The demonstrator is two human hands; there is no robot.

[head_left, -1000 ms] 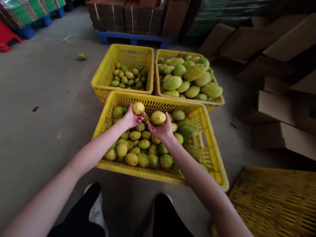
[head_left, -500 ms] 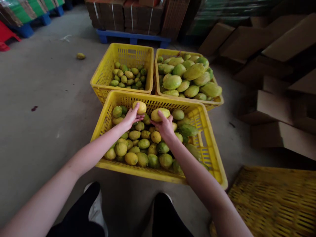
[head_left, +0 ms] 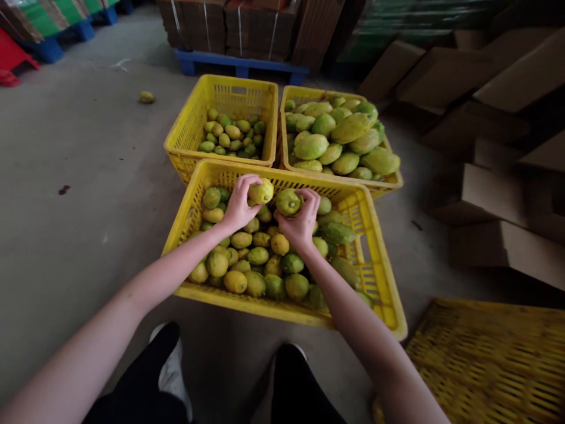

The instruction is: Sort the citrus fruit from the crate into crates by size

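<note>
My left hand [head_left: 242, 203] is closed around a small yellow papaya [head_left: 261, 191], fingers over its far side and one end facing me. Beside it, my right hand [head_left: 303, 218] grips a greener papaya [head_left: 289, 202], its stem end turned toward me. Both fruits are held a little apart above the far half of the front yellow crate [head_left: 384, 277]. Inside that crate lie many green and yellow papayas [head_left: 257, 255], some partly hidden by my forearms.
Behind stand two more yellow crates: the left one [head_left: 180, 126] holds small fruits, the right one [head_left: 392, 181] is heaped with larger papayas. One fruit [head_left: 147, 97] lies on the floor. Cardboard boxes [head_left: 494, 191] and a yellow slatted crate [head_left: 489, 353] are at right; a blue pallet [head_left: 242, 69] stands behind.
Both hands have turned the papayas so their ends face me. The left fingers now wrap over the yellow one, and the right fingers have moved round the far right side of the greener one.
</note>
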